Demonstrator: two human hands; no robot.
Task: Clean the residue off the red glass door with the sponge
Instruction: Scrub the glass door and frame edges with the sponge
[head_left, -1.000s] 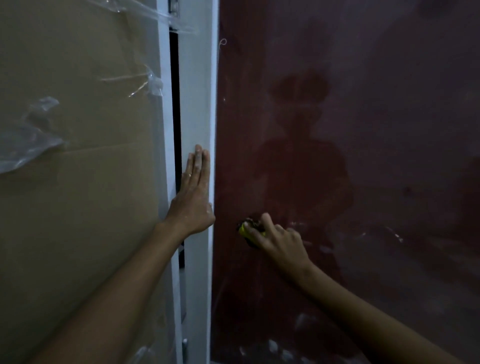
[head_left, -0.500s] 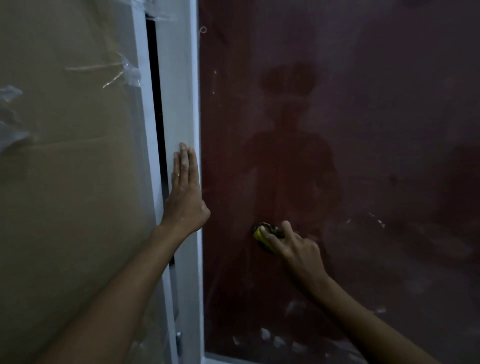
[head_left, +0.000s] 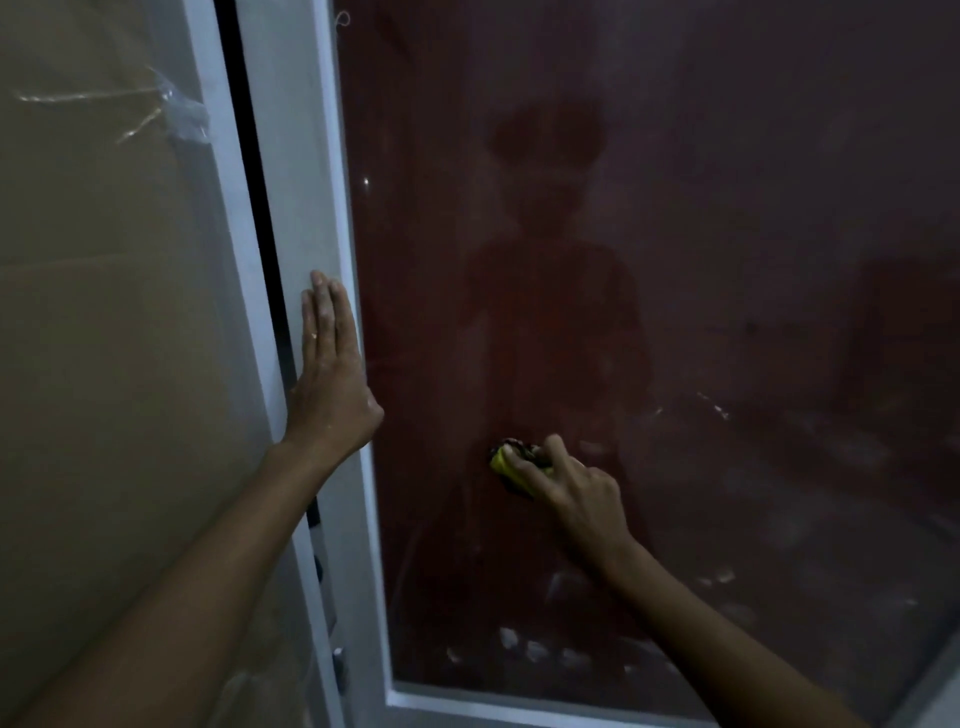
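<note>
1. since the earlier frames the right hand (head_left: 574, 491) and its sponge (head_left: 511, 461) have slid rightward across the glass, away from the frame; the left hand (head_left: 330, 374) has stayed flat on the frame.
2. red glass door (head_left: 701, 234): dim, hazy with smears, pale residue blotches (head_left: 535, 649) along its bottom edge.
3. white door frame (head_left: 291, 171): the left hand presses on it, fingers straight and together.
4. the right hand's curled fingers grip the yellow sponge against the lower middle of the glass.
</note>
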